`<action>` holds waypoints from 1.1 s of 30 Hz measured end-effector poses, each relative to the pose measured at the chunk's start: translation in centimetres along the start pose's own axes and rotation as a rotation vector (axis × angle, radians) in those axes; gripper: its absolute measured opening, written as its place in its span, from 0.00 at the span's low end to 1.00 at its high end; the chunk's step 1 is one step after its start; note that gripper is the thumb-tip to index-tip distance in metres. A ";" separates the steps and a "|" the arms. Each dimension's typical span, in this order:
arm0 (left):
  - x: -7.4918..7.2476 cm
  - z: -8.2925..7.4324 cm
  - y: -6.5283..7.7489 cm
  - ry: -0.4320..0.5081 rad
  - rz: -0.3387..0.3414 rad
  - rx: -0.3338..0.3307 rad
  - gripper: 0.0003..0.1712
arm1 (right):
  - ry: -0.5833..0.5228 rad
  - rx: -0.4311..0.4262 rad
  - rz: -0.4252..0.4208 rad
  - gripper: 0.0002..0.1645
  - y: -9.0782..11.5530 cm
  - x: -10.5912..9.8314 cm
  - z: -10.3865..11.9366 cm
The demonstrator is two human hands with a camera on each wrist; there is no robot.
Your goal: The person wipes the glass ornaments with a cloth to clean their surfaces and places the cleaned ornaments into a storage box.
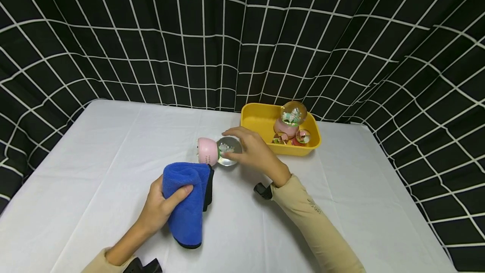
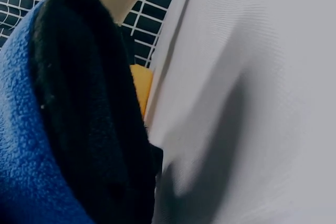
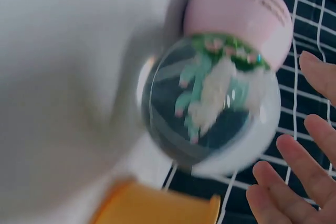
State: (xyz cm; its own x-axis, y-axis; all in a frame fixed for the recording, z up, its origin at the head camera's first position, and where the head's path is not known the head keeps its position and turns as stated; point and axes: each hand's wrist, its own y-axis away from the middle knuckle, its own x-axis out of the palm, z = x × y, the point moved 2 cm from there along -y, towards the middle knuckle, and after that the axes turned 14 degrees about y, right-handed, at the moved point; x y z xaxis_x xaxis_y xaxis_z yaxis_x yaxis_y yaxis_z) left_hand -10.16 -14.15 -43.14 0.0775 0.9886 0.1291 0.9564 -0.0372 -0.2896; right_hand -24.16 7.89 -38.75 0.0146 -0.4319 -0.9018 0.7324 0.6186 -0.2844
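Observation:
My left hand (image 1: 161,205) grips a folded blue towel (image 1: 187,210) with dark edging, thumb lying over its front. Close up in the left wrist view, the same towel (image 2: 21,129) hides the hand. A snow globe (image 1: 207,151) with a pink base lies on its side on the white cloth, just beyond the towel. Around the glass ball's right side is my right hand (image 1: 251,148), thumb and fingers spread. In the right wrist view, those fingers (image 3: 291,174) look apart from the snow globe (image 3: 215,98), which has pale figures inside.
A yellow tray (image 1: 259,115) stands at the back right of the white-covered table (image 1: 113,172). In it are a larger snow globe (image 1: 286,127) on a pink base and two small globes (image 1: 303,136). A black gridded curtain (image 1: 189,45) rises behind.

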 end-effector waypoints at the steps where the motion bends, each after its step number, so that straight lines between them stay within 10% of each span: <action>1: -0.1 -0.1 0.0 0.004 -0.020 -0.002 0.14 | -0.002 -0.012 0.006 0.31 -0.2 0.2 0.3; 20: -0.8 -0.6 -0.5 0.001 -0.163 -0.022 0.13 | 0.201 -0.004 0.198 0.47 -1.7 3.4 2.7; 33: -1.2 -0.7 -0.7 0.002 -0.194 -0.003 0.13 | 0.174 -0.150 0.238 0.47 0.6 2.2 3.3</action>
State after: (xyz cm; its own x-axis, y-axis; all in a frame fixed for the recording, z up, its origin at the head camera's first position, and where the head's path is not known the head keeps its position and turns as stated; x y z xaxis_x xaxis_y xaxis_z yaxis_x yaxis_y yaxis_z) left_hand -10.74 -15.41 -42.45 -0.1075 0.9771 0.1836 0.9542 0.1533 -0.2568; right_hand -21.44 5.14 -39.81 0.0471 -0.1533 -0.9870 0.6140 0.7838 -0.0924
